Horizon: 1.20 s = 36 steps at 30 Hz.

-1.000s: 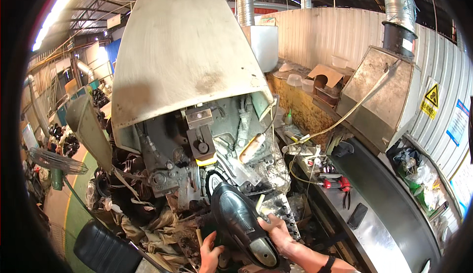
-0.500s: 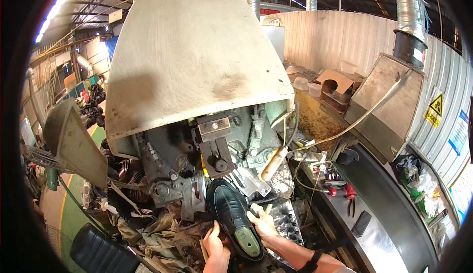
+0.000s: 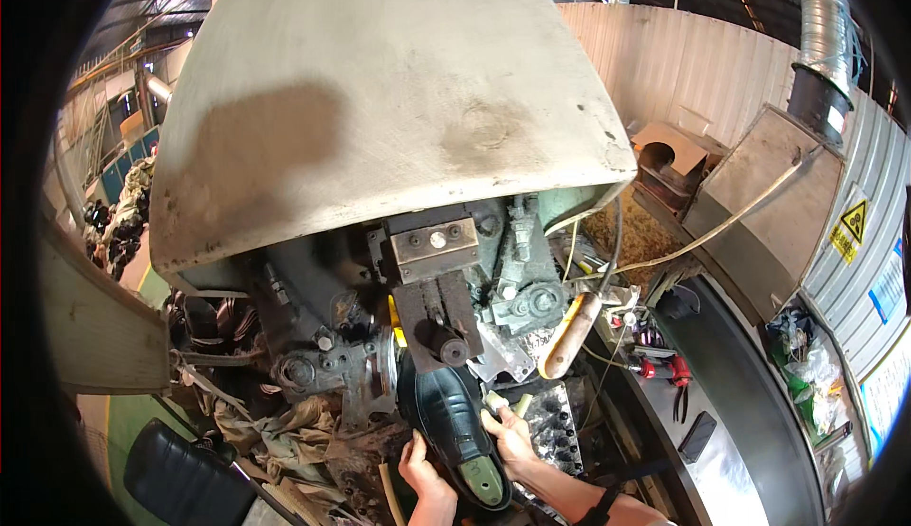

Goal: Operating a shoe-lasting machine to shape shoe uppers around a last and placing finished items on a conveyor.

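A black leather shoe (image 3: 450, 413) with a green shoe last (image 3: 482, 478) in its opening lies lengthwise between my hands, toe pointing away from me. Its toe sits beneath the dark metal block (image 3: 435, 322) of a machine, which hides the tip; whether they touch I cannot tell. My left hand (image 3: 426, 479) grips the shoe's left side near the heel. On the opposite side my right hand (image 3: 513, 445) is closed on it, thumb toward the upper. Pale pieces (image 3: 495, 401) show beside the right fingertips; what they are is unclear.
A large cream machine hood (image 3: 389, 99) overhangs the metalwork. Right of the shoe hangs a wooden handle (image 3: 572, 334). A metal bench (image 3: 731, 469) at the right carries red-handled pliers (image 3: 676, 371) and a phone (image 3: 697, 437). A black padded seat (image 3: 180, 474) stands lower left.
The shoe's toe has gone in beneath the machine's metal block, both hands still holding it. My view has moved closer to the machine.
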Available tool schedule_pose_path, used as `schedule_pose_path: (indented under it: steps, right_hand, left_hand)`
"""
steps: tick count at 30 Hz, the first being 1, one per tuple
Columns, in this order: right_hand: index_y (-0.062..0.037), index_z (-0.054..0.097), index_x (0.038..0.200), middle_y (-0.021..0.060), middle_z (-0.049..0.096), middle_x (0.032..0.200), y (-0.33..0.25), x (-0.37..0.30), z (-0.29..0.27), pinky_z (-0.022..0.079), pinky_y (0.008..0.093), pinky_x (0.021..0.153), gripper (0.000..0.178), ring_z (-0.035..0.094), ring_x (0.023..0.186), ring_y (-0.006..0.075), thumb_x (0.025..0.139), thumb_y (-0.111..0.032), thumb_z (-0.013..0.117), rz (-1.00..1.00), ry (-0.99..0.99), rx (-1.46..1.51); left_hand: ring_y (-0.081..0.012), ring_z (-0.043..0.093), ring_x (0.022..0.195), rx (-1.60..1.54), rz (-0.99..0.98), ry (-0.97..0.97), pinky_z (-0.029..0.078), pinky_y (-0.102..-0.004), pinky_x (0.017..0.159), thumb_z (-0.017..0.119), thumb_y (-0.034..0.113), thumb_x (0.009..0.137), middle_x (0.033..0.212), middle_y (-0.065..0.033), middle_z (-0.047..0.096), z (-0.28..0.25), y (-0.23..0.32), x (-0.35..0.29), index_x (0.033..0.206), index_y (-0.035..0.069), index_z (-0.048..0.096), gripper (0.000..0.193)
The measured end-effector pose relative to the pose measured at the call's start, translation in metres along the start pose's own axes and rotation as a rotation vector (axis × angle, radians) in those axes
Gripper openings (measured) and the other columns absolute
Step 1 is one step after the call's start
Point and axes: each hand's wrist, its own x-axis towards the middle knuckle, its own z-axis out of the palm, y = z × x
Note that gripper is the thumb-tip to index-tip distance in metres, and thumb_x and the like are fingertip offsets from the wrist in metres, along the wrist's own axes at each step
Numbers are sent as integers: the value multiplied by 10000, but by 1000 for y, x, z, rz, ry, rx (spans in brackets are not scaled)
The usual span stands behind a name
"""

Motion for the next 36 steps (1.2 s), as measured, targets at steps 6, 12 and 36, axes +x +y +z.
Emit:
schedule_pose_path:
  steps: [6,12,36]
  right_hand:
    - [-17,343,1397,142,717,997,8,9,-4,585,312,731,517,695,799,173,979,-74,641,-54,-8,24]
    - [30,295,1437,152,729,967,7,5,2,580,289,721,628,694,802,160,962,-104,684,-75,31,3]
    - [25,664,1203,139,677,1256,23,-39,-317,504,366,918,504,643,1113,212,829,-296,772,438,547,-1009]
  left_hand:
    - [-169,617,752,-63,84,-22,508,-326,707,663,225,975,823,-45,639,-10,-21,18,817,3,611,278]
    - [-205,660,924,32,31,-96,526,-341,819,604,309,1008,1065,-91,688,-13,-11,15,1115,-13,653,343]
    - [-84,301,493,1054,-505,-548,267,-294,452,452,152,1021,608,62,320,-201,-80,18,1335,6,563,363]
